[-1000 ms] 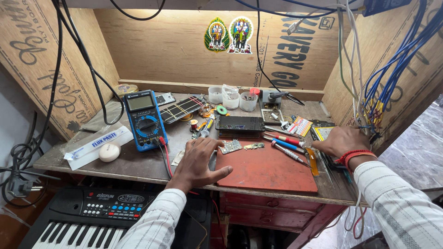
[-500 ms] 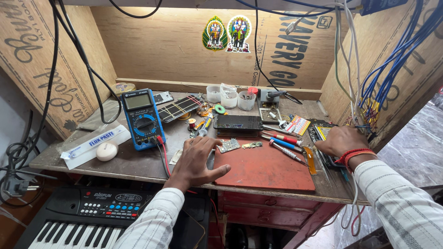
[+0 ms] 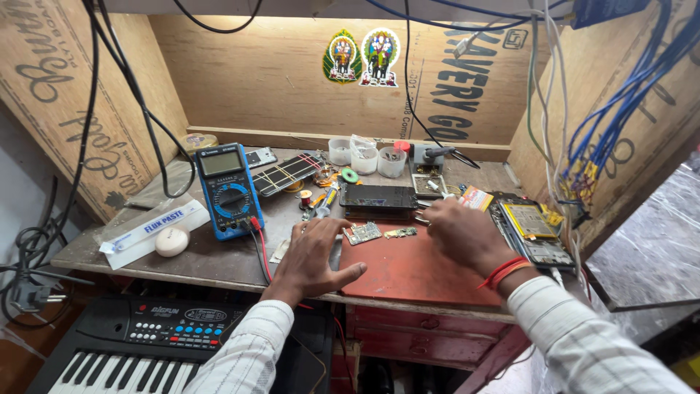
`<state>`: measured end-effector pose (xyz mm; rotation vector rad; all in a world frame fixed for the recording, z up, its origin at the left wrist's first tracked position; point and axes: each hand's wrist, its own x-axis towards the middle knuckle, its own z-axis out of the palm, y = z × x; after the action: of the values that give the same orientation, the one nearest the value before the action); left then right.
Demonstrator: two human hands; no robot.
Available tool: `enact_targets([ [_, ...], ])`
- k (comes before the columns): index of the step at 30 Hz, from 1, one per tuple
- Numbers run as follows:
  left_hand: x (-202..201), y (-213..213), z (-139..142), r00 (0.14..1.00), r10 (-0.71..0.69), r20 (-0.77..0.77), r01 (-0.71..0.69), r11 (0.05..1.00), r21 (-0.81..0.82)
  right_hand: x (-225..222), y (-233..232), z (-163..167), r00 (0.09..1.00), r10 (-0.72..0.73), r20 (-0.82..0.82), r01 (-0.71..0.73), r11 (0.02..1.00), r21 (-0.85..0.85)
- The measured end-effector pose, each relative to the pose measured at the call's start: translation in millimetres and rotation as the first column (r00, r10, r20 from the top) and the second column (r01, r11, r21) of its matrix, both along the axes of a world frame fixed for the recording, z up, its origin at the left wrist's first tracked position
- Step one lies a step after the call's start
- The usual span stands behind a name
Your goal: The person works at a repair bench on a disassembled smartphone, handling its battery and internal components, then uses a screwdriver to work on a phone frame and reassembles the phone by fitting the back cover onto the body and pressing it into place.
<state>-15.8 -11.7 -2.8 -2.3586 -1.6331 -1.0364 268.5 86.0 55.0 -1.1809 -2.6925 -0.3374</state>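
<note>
The right hand (image 3: 463, 235) moves left from the bench's right edge onto the far side of the red mat (image 3: 419, 270), covering the tools there.

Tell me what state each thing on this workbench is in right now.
Left hand: flat, palm down on the bench, holding nothing.
Right hand: reaching over the red mat, fingertips hidden.
Multimeter: propped up, leads plugged in, display too small to read.
Dark phone: lying flat, screen dark.
Opened phone: back off, insides showing.
Small circuit board: bare, loose on the bench.
Plastic cups: upright, uncovered.
</note>
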Motion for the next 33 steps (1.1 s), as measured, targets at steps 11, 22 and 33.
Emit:
enact_targets([
  [11,0,1,-2,1.000,0.004,0.024,-0.004,1.000,0.018,-40,-8,-16,0.984,0.138,-0.116,-0.145,0.988,-0.055],
  [22,0,-1,-3,0.998,-0.015,0.053,0.009,0.994,0.110,-91,-6,-19,0.899,0.405,-0.168,-0.408,0.913,0.019],
  [33,1,-1,-3,0.998,-0.007,0.056,0.001,0.994,0.112,-90,-11,-1,0.964,0.236,-0.121,-0.256,0.948,-0.188],
])
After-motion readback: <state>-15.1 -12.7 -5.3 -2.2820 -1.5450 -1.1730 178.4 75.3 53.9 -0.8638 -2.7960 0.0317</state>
